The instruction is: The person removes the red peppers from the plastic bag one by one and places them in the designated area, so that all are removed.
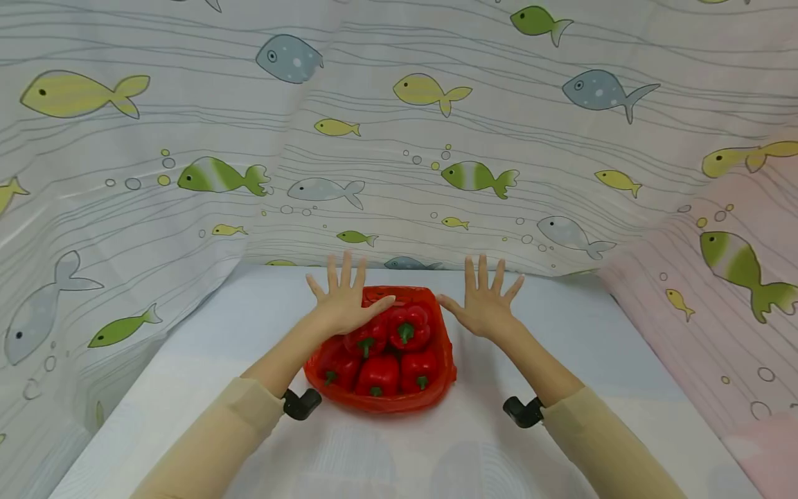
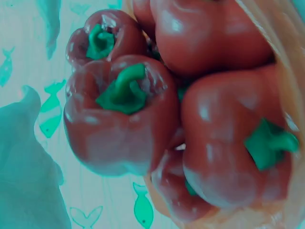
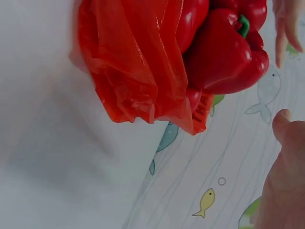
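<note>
A red plastic bag lies on the white table, its mouth spread wide around several red bell peppers with green stems. My left hand is held over the bag's left side with fingers spread and straight, holding nothing. Just right of the bag, my right hand has its fingers spread too and holds nothing. In the left wrist view the bell peppers appear close up in odd colours, with part of the left hand at the edge. The right wrist view shows the crumpled bag side and my right thumb.
The white table extends around the bag. Behind and on both sides hangs a pale curtain printed with fish. A small black device is worn on the left wrist, and another on the right.
</note>
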